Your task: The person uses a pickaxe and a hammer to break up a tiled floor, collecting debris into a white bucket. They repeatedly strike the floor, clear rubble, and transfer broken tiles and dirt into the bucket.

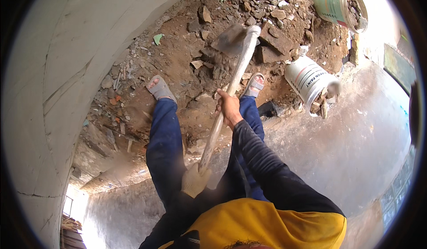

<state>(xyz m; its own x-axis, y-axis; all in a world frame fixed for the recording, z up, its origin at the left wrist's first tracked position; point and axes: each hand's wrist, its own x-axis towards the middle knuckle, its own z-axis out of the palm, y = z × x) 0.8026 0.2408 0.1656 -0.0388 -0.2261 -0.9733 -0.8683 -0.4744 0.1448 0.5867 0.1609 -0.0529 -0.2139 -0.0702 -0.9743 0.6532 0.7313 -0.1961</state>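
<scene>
A hoe [239,69] with a long pale wooden handle slants up and away from my body. Its broad metal blade [229,40] meets the rubble and soil [209,66] ahead of my feet; the blade's lower edge is blurred. My left hand [194,180], in a cream work glove, is closed round the near end of the handle. Farther up, my bare right hand [229,108] wraps round the middle of the same handle. Broken slabs and stones [278,40] lie beside the blade.
A white bucket [307,78] lies tipped on the right, rubble at its mouth. Another green-and-white bucket [331,4] holding rubble is at the far right. A pale wall [66,71] curves along the left. My sandalled feet stand apart on the rubble; smooth grey floor [347,146] spreads right.
</scene>
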